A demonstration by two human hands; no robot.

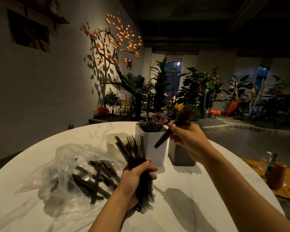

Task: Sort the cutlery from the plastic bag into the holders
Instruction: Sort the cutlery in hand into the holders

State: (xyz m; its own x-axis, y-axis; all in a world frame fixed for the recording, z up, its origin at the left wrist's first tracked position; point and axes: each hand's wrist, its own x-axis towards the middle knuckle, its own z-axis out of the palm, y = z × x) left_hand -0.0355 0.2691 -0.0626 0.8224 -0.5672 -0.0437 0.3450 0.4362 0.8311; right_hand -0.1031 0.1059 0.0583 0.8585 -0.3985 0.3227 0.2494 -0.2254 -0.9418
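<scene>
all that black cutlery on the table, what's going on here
A person is sorting black plastic cutlery at a white table. The left hand grips a mixed bundle of forks and knives. The right hand holds a smaller, motion-blurred bunch raised beside the tall white holder, which already has cutlery in it. A shorter white holder and a dark holder flank it. More pieces remain in the clear plastic bag on the left.

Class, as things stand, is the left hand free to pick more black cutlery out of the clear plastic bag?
Probably not yet. The left hand lies right beside the clear plastic bag, with nothing between them, but its grip is full with a bundle of black forks. It would likely have to unload first.
</scene>
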